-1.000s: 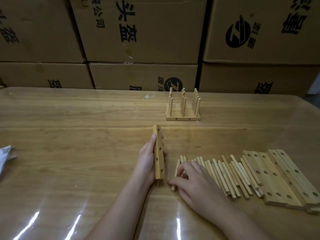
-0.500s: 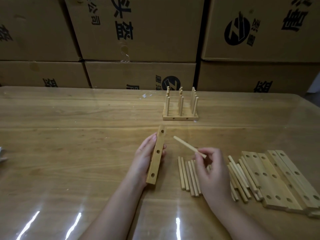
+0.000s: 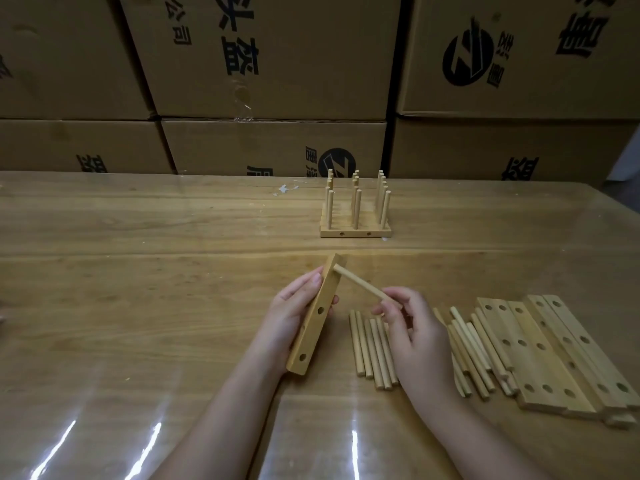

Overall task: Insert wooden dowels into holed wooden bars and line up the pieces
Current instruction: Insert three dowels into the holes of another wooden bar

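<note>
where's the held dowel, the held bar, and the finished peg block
dowel (image 3: pixel 358 283), head view, middle of its shaft
bar (image 3: pixel 311 334), head view, holed face between two holes
finished peg block (image 3: pixel 355 233), head view, front edge of base

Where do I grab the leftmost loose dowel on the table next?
Probably pinch the leftmost dowel at its end nearest you, from above and the left: it lies flat, neighbouring dowels crowd its right side, table shows on its left.

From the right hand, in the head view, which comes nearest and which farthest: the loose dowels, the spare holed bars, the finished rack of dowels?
1. The loose dowels, lying beside and under the right hand.
2. The spare holed bars, flat to its right.
3. The finished rack, far across the table.
</note>
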